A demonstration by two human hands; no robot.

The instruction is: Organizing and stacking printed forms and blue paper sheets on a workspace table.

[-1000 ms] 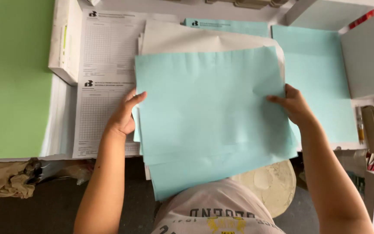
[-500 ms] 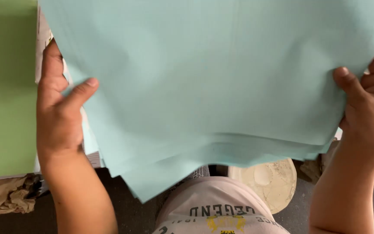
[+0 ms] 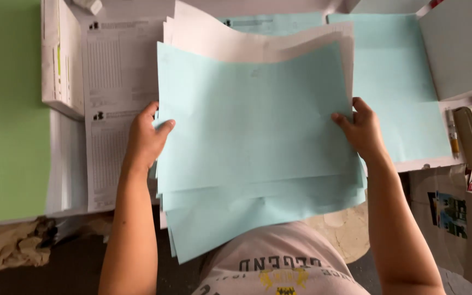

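I hold a loose stack of light blue paper sheets (image 3: 252,125) in front of me, over the table edge. My left hand (image 3: 147,136) grips the stack's left edge, thumb on top. Gripping the right edge is my right hand (image 3: 361,130). Several white sheets (image 3: 219,41) stick out behind the blue ones at the top. The lower sheets fan out unevenly toward my lap.
Printed white forms (image 3: 105,93) lie on the table to the left, beside a green sheet (image 3: 6,109). More blue paper (image 3: 400,82) lies at the right, with grey boxes (image 3: 460,46) beyond it. Crumpled brown paper (image 3: 6,248) sits at lower left.
The stack was raised close to the camera half a second ago; now it is lowered back over the table, both hands still on its edges.
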